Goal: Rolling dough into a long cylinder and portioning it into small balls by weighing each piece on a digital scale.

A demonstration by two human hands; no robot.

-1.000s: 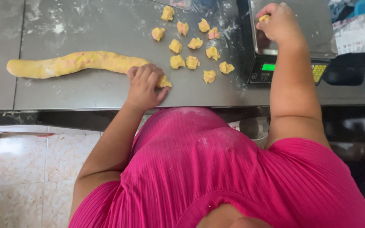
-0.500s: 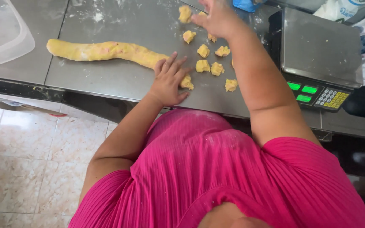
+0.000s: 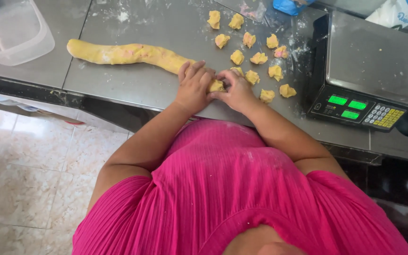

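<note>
Digital scale (image 3: 371, 66), steel platform, green displays and keypad: right end of worktop (image 3: 133, 80). Clear plastic container (image 3: 11, 33): far left corner. Blue bag (image 3: 289, 5): back edge. Flour dusting the surface.

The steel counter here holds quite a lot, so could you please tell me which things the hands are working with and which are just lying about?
In use:
- dough log, its end under the left hand
- right hand, pinching that end
- cut dough pieces
- digital scale

Lying about:
- clear plastic container
- blue bag
- steel counter
</note>
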